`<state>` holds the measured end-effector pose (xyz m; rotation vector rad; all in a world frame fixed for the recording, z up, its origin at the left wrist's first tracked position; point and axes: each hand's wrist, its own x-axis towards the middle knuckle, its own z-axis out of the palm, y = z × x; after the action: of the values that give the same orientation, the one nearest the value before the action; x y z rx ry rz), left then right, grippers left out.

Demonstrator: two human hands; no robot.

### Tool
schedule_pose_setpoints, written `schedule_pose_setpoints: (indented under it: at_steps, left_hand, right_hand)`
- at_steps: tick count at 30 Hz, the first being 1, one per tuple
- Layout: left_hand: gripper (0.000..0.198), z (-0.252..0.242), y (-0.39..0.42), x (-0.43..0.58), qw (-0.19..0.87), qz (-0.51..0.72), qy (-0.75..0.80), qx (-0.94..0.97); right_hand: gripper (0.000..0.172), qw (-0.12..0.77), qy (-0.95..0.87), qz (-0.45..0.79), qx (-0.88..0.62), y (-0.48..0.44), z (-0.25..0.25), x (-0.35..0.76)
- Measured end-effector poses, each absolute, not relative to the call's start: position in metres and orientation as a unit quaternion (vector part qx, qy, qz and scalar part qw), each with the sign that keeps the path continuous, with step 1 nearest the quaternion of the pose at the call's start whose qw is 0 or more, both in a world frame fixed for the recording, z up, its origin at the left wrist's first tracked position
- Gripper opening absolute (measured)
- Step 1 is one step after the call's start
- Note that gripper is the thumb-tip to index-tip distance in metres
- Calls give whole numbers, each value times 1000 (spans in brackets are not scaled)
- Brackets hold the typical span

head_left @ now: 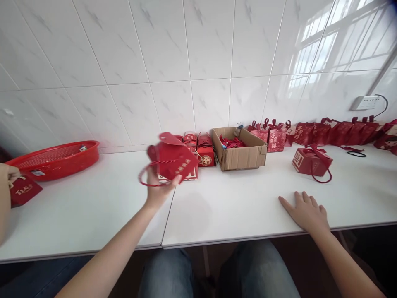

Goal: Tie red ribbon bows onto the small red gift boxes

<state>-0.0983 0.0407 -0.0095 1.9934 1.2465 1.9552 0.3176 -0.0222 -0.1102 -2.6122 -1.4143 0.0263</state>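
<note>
My left hand (161,188) is closed around a red gift box (173,159) with gold lettering and a red cord handle, held up above the table and slightly blurred. Behind it stand several more red boxes, among them a small box with a round gold emblem (206,159), partly hidden by the held one. My right hand (310,213) lies flat on the white table (229,211) near its front edge, fingers spread, holding nothing. Beyond that hand sits a red box with a ribbon bow and cord loop (312,161).
An open cardboard box (243,159) holds red ribbon pieces. A red plastic basket (68,161) stands at left, near another person's hand (12,171) on a red box (25,190). Red gift bags (276,138) line the tiled wall at right. A black ring (356,154) lies nearby.
</note>
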Motion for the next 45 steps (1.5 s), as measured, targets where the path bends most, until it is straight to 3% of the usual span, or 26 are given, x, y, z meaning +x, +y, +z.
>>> schedule_pose_setpoints:
  at_steps: [5, 9, 14, 18, 22, 25, 27, 29, 33, 36, 38, 41, 45]
  left_hand:
    - [80, -46, 62, -27, 154, 504, 440, 727]
    - [94, -67, 86, -4, 131, 317, 522, 781]
    - [99, -77, 98, -6, 130, 266, 547, 783]
    - [96, -80, 99, -11, 154, 282, 524, 789]
    - [90, -82, 102, -17, 204, 278, 463, 816]
    - [91, -85, 104, -22, 252, 301, 443, 806]
    - [90, -87, 104, -23, 279, 305, 436, 800]
    - [91, -88, 104, -24, 291, 301, 436, 797]
    - [96, -86, 103, -24, 300, 297, 460, 781]
    - [98, -85, 102, -24, 308, 289, 461, 780]
    - [99, -84, 102, -26, 315, 289, 449, 784]
    - [100, -84, 101, -28, 333, 287, 442, 782]
    - [100, -83, 102, -29, 337, 281, 442, 783]
  right_hand:
    - [82, 82, -482, 14, -872, -24, -106, 315]
    - [80, 78, -481, 9, -873, -25, -108, 317]
    - [72, 76, -500, 58, -861, -11, -84, 320]
    - [53, 249, -584, -16, -773, 32, -10, 296]
    - [36, 414, -574, 28, -707, 92, 60, 261]
    - [30, 515, -561, 30, -647, 136, 67, 239]
    - [30, 527, -581, 30, -620, 158, 55, 229]
    - [31, 452, -620, 35, -641, 172, 42, 222]
    - [48, 157, -710, 116, -677, 175, 31, 222]
    - [63, 75, -721, 149, -673, 165, 33, 225]
    - [53, 35, -725, 160, -669, 158, 34, 224]
    - [23, -10, -736, 165, -657, 153, 32, 216]
    - [5, -2, -741, 148, -655, 157, 22, 204]
